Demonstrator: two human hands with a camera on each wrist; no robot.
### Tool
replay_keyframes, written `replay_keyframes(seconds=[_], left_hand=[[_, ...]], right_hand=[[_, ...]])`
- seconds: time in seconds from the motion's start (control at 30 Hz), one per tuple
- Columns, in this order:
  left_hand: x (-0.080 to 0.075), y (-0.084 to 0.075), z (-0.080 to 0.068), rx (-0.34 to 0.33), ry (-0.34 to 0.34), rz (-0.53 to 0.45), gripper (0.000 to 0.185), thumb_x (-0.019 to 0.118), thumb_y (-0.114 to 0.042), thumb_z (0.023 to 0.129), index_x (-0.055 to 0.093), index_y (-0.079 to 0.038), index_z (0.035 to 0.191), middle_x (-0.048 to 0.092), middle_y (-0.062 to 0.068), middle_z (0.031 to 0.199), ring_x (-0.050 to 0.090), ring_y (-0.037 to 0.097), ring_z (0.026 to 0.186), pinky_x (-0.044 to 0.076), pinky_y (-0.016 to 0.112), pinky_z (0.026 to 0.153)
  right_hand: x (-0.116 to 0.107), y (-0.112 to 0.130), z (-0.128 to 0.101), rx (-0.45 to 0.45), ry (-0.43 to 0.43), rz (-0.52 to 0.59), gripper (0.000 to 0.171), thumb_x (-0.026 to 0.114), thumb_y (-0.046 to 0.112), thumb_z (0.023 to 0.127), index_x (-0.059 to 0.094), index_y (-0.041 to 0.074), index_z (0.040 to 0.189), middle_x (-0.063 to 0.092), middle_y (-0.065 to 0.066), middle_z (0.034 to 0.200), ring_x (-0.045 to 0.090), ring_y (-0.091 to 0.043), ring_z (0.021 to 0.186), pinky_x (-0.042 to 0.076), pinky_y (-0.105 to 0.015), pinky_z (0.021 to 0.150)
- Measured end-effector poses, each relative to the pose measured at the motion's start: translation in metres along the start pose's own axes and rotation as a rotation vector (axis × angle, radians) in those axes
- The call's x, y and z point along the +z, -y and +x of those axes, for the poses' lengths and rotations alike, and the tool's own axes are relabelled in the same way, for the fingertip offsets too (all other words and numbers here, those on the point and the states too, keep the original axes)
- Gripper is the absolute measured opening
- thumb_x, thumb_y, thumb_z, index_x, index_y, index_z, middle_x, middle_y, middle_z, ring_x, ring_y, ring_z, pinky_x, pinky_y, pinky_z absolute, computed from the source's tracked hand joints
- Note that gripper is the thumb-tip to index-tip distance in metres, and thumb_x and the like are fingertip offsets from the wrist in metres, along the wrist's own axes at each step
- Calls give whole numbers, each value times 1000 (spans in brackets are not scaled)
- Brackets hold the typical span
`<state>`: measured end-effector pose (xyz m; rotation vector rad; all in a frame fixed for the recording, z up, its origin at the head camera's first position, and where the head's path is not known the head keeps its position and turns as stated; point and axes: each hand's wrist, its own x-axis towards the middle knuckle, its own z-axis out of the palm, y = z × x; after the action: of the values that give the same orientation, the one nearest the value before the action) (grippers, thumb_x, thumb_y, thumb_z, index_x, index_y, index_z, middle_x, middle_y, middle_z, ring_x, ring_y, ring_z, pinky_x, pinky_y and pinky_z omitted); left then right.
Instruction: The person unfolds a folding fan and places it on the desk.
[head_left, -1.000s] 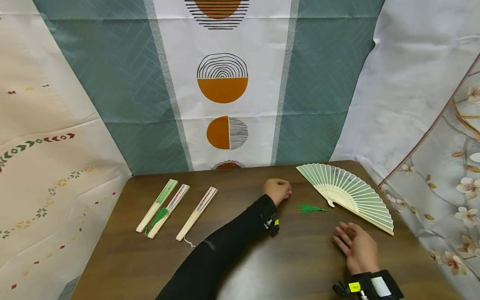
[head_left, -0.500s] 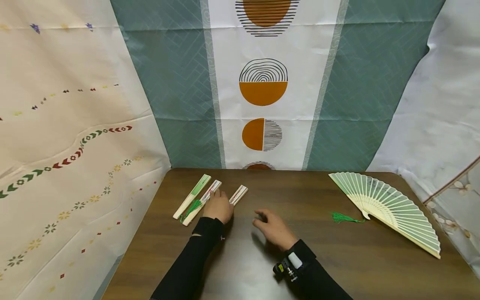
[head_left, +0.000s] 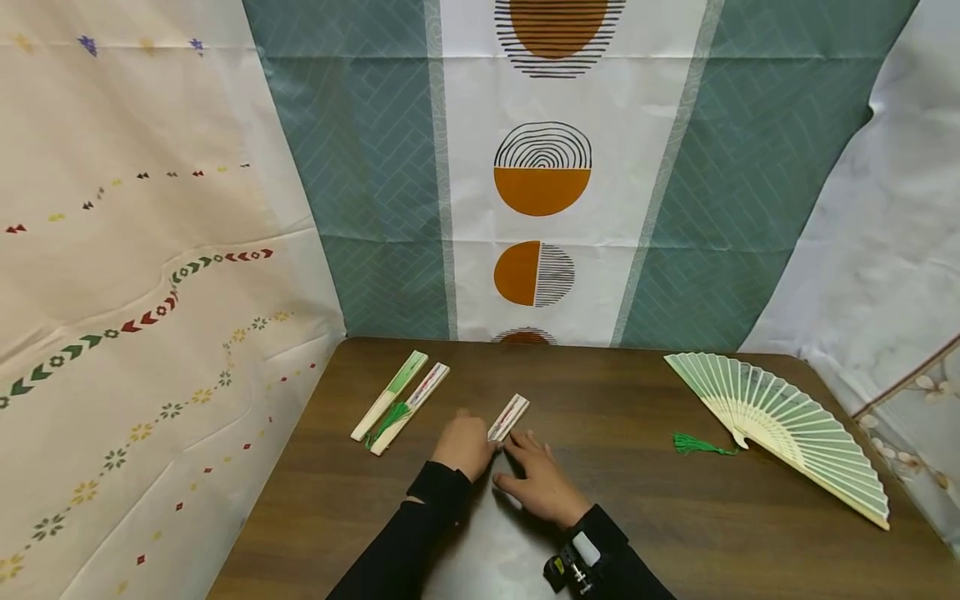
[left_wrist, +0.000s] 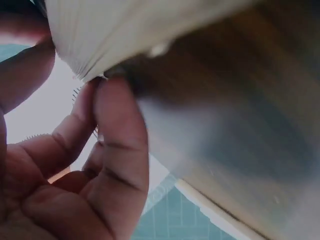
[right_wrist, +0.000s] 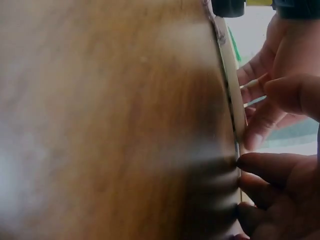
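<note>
Folded fan (head_left: 508,417): I see it mid-table, near end between both hands. My left hand (head_left: 465,446): fingers curled round its near end. My right hand (head_left: 542,482): fingertips (right_wrist: 250,162) touching the fan's edge, fairly straight. Two closed fans (head_left: 401,400): left. Open green fan (head_left: 780,425): right, on the table (head_left: 675,533).

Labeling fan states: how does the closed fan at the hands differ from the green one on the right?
The folded pale bamboo fan with red-marked leaf is shut into a narrow stick; the spread green bamboo folding fan lies fully open. The folded one is in the grip of the left hand, with the right hand at it; the open one lies untouched, its green tassel trailing. Both lie on the dark wooden table.
</note>
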<state>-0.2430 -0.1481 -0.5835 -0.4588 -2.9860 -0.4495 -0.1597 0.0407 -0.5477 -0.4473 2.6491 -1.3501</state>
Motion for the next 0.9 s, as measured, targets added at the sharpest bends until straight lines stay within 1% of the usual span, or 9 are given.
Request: replay_keyframes(seconds=[0.13, 0.27, 0.37, 0.53, 0.6, 0.63, 0.73, 0.83, 0.9], left_hand=[[1, -5, 4, -31, 96, -85, 32, 92, -36, 98, 78, -7, 97, 76, 9, 87, 75, 29, 76, 66, 41, 68], [-7, -8, 3, -44, 151, -261, 21, 87, -30, 103, 79, -10, 105, 76, 0, 86, 69, 15, 73, 59, 29, 64], [-16, -11, 3, -30, 174, -432, 16, 82, -28, 107, 81, -12, 108, 79, -4, 88, 67, 8, 73, 56, 26, 63], [-60, -36, -8, 6, 270, -810, 18, 74, -15, 111, 74, 2, 118, 83, 12, 95, 72, 11, 72, 65, 29, 63], [-78, -51, -13, 5, 331, -973, 18, 71, -7, 111, 69, 9, 120, 82, 21, 97, 72, 11, 70, 67, 28, 64], [-80, -55, -14, 6, 354, -1023, 17, 70, -4, 111, 68, 10, 121, 82, 23, 98, 71, 10, 70, 66, 27, 64], [-85, -66, -14, 8, 397, -1087, 15, 68, 0, 112, 67, 12, 121, 81, 25, 98, 69, 8, 71, 67, 25, 66], [-86, -73, -12, -11, 391, -1061, 18, 69, -6, 113, 72, 10, 120, 80, 19, 99, 71, 8, 75, 70, 27, 69], [-86, -77, -10, -21, 365, -1019, 19, 70, -11, 114, 76, 7, 119, 80, 15, 99, 73, 10, 78, 72, 29, 71]], right_hand=[[-4, 2, -5, -2, 13, 50, 68, 69, 36, 108, 58, -7, 160, 44, -31, 177, 28, -61, 169, 19, -78, 141], [-13, 13, -7, 79, 19, 189, 61, 71, 25, 109, 58, -4, 161, 45, -27, 178, 25, -57, 172, 19, -77, 142], [-22, 18, -7, 141, -54, 286, 56, 72, 20, 110, 60, -4, 160, 54, -27, 172, 40, -54, 166, 35, -73, 138], [-40, 21, -4, 211, -246, 455, 51, 72, 15, 112, 60, -8, 155, 67, -31, 156, 68, -46, 143, 66, -54, 113], [-48, 22, -4, 238, -294, 524, 52, 71, 17, 114, 58, -7, 158, 68, -31, 153, 74, -40, 135, 70, -44, 102], [-51, 22, -4, 243, -306, 544, 51, 70, 18, 115, 58, -6, 158, 70, -31, 150, 76, -36, 129, 71, -40, 96], [-60, 22, -5, 254, -315, 580, 41, 68, 19, 116, 67, -6, 149, 78, -26, 133, 78, -23, 111, 71, -31, 79], [-65, 23, -7, 255, -311, 601, 30, 69, 17, 116, 76, -6, 134, 83, -18, 118, 78, -15, 100, 71, -26, 72], [-66, 25, -9, 256, -325, 606, 27, 71, 16, 115, 79, -5, 130, 84, -15, 116, 78, -13, 101, 71, -25, 71]])
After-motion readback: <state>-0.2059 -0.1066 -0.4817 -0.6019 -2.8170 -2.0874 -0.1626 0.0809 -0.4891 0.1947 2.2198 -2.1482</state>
